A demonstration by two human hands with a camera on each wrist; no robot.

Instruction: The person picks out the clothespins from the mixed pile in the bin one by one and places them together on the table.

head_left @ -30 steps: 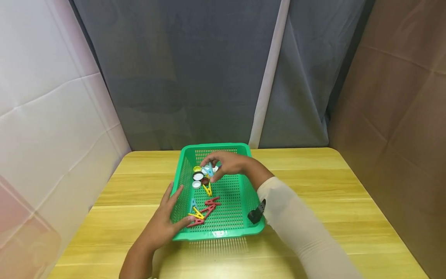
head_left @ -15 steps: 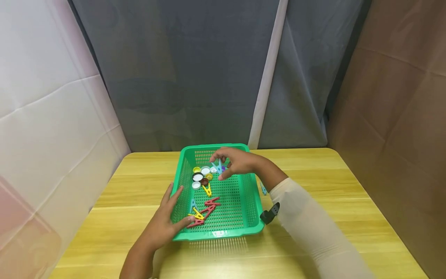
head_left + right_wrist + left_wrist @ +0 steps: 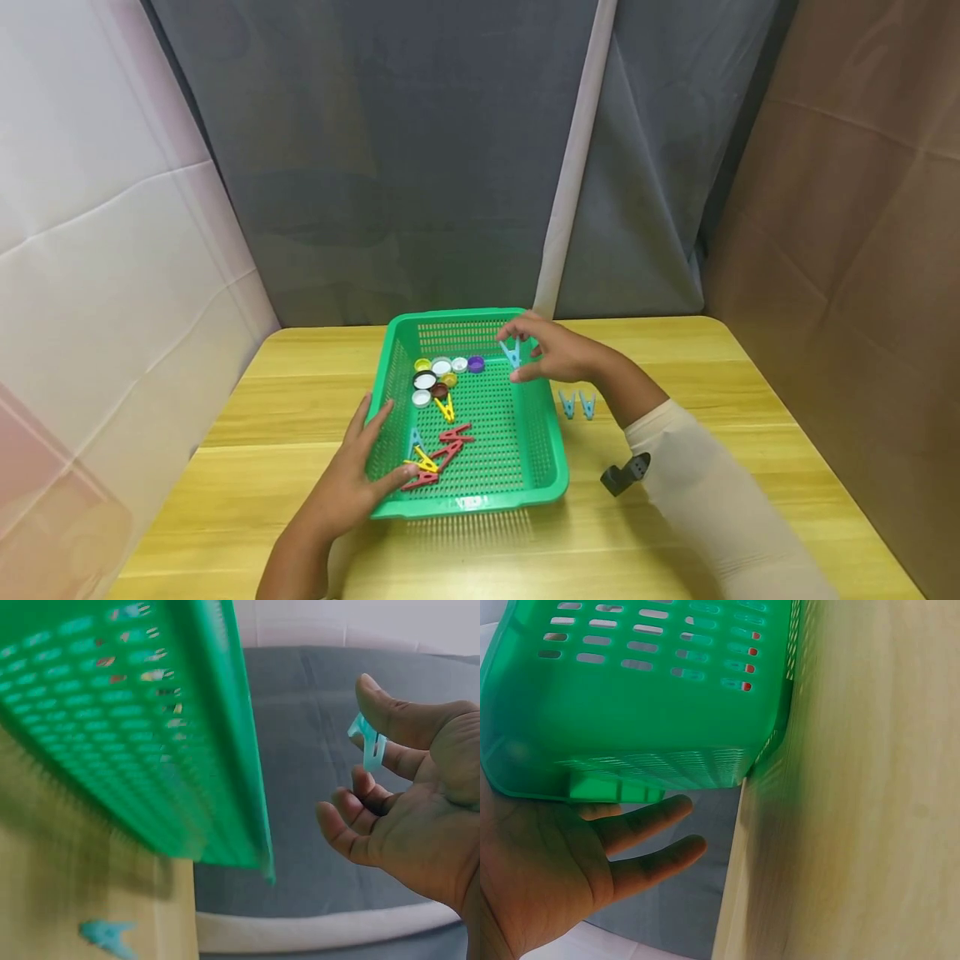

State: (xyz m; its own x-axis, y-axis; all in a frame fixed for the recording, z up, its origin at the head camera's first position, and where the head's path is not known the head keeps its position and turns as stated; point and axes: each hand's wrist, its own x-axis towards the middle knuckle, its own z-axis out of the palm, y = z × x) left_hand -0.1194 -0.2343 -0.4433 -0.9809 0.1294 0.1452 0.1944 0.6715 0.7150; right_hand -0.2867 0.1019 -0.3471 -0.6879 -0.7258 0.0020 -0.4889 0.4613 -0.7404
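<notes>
Between thumb and fingertips, my right hand (image 3: 558,350) pinches a light blue clothespin (image 3: 513,357), over the right rim of the green plastic basket (image 3: 525,500). The right wrist view shows that clothespin (image 3: 373,746) beside the thumb, outside the basket wall. My left hand (image 3: 348,479) rests at the basket's left side, fingers spread along the outside and thumb over the rim. Inside the basket lie several clothespins: red ones (image 3: 448,454), yellow ones (image 3: 445,408) and a blue one (image 3: 416,440). Toward the back left are several bottle caps (image 3: 425,380), with a purple cap (image 3: 476,364) rightmost.
Two light blue clothespins (image 3: 577,407) lie side by side on the wooden table (image 3: 712,433), right of the basket. A grey curtain (image 3: 450,167) hangs behind the table. Pale cloth (image 3: 112,208) hangs on the left, brown cloth (image 3: 840,233) on the right.
My right hand has carried the light blue clothespin rightward from above the caps to the right rim. The purple cap and two clothespins on the table now show fully. My left hand stays put.
</notes>
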